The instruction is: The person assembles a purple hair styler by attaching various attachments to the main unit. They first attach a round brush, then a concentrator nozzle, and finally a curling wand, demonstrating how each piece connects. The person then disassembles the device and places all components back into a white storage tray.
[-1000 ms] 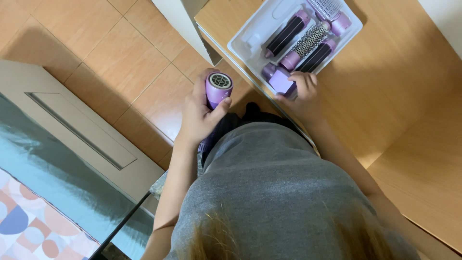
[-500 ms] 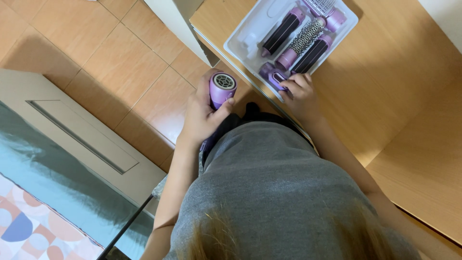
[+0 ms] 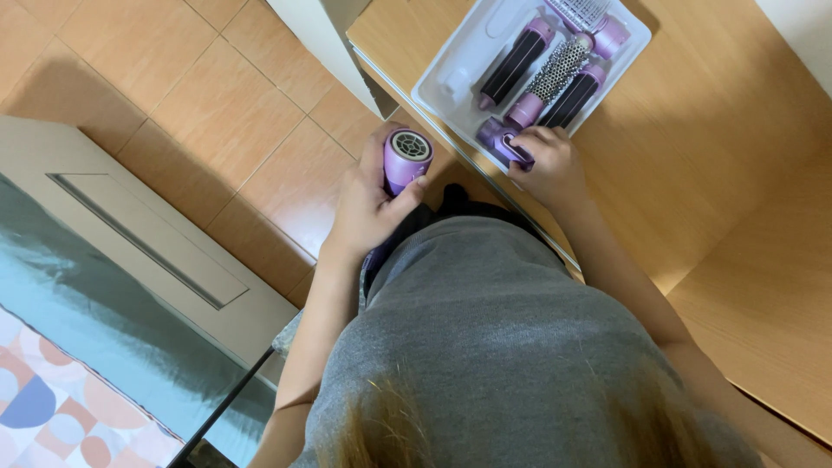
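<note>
A: What does the person's left hand have?

B: Its fingers are wrapped tight around a purple hair-styler handle, held upright in front of the grey shirt, the round grilled end facing up toward the camera. The handle hangs over the tiled floor, just beside the edge of the wooden table

A: And the right hand?

B: It rests at the near end of a white moulded tray on the table. Its fingers are curled narrow around a small purple attachment that sits at the tray's near corner. Whether the piece is lifted or still seated in its slot cannot be told

A: What else lies in the tray?

B: Two black barrels with pink bases lie at a slant, with a bristled round brush between them. A flat paddle brush head shows at the far end, partly cut off by the frame's top edge. One or two slots on the tray's left side look unfilled

A: Anything about the surroundings?

B: Left of the person runs a beige floor-level panel, beside a dark glassy surface and a patterned mat at the lower left corner
</note>
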